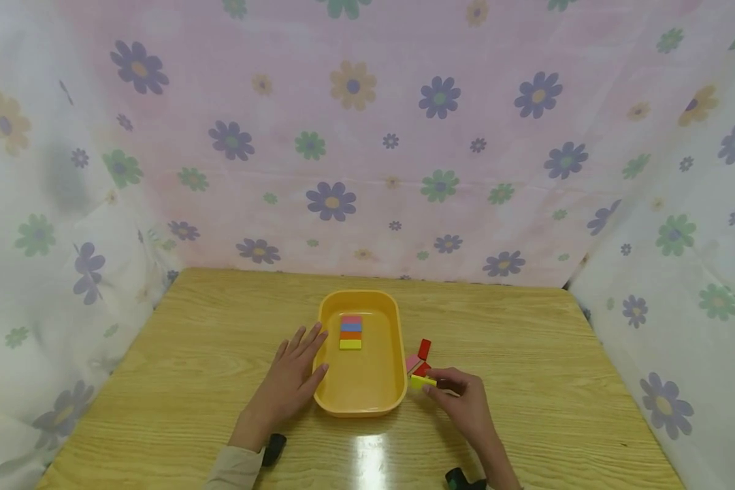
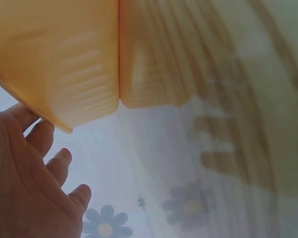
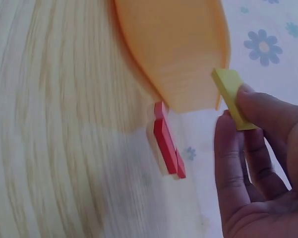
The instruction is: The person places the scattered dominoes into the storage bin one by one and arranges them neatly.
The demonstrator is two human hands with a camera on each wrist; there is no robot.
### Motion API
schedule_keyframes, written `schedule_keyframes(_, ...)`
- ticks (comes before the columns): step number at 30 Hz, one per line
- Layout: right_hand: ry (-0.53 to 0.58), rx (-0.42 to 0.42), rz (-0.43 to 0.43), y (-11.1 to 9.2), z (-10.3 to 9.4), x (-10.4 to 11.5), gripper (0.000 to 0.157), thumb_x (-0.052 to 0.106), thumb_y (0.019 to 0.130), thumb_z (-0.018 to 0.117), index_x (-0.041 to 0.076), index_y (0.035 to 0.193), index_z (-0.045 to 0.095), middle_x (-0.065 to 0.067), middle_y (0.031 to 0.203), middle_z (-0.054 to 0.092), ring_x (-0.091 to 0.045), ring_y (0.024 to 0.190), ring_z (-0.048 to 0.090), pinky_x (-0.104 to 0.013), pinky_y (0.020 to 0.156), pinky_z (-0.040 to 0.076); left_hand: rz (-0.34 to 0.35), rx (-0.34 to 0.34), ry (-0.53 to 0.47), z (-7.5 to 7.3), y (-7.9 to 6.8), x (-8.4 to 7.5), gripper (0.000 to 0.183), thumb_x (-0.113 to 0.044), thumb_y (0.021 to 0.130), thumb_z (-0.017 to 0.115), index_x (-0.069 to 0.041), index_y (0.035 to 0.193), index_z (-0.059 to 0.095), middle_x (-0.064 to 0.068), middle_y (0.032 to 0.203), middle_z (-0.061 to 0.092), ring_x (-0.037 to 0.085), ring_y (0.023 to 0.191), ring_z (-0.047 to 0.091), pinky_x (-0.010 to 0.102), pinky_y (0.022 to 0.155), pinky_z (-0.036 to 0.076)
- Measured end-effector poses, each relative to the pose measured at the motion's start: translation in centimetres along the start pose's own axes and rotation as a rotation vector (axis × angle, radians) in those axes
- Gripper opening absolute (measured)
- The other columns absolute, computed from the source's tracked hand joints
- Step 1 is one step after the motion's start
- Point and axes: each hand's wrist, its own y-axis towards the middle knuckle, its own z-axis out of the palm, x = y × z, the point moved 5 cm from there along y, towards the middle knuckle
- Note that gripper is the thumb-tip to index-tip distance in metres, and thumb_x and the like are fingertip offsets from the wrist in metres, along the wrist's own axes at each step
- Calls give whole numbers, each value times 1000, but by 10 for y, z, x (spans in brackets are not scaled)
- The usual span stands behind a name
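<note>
A yellow block is pinched between the thumb and fingers of my right hand, just outside the right wall of a yellow-orange plastic tray. Inside that tray a pink, a blue, an orange and a yellow block lie in a stacked row, edge to edge. My left hand rests against the tray's left rim with its fingers extended. Beside the tray on the right, red blocks and a pink block lie loose, partly hidden behind my right hand in the head view.
The wooden table carries the tray near its middle front. Flower-patterned cloth stands behind the table and along both sides. Dark wrist devices are at both wrists.
</note>
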Motion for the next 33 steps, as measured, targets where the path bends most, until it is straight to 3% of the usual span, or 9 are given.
schedule_keyframes(7, 61, -97, -47, -5, 2, 8, 28, -2, 82, 82, -5, 110, 76, -19, 105, 76, -8, 80, 69, -24, 65, 60, 6, -7, 9, -2, 1, -2, 60, -34, 105, 54, -8, 157, 39, 7, 167, 28, 43, 153, 23, 69, 120, 16)
schedule_keyframes(13, 112, -136, -14, -7, 4, 10, 30, 0, 82, 82, -6, 111, 75, -17, 101, 77, -9, 76, 71, -26, 59, 60, 4, -3, 19, -1, 1, -1, 60, -36, 106, 53, -9, 157, 39, 6, 167, 28, 42, 154, 22, 69, 120, 16)
schedule_keyframes(21, 199, -109, 11, -7, 14, 15, 29, -2, 83, 81, -9, 111, 74, -15, 96, 77, -14, 76, 74, -28, 59, 61, 0, -2, 20, -1, 1, -1, 60, -33, 105, 55, -9, 157, 39, 6, 167, 28, 41, 154, 22, 69, 120, 16)
schedule_keyframes(33, 281, -22, -13, 1, 37, 30, 34, -3, 82, 81, -12, 113, 70, -22, 103, 76, -16, 84, 76, -31, 65, 63, 8, -5, 53, -2, 1, -2, 61, -36, 105, 54, -10, 158, 39, 5, 167, 29, 40, 154, 22, 68, 120, 15)
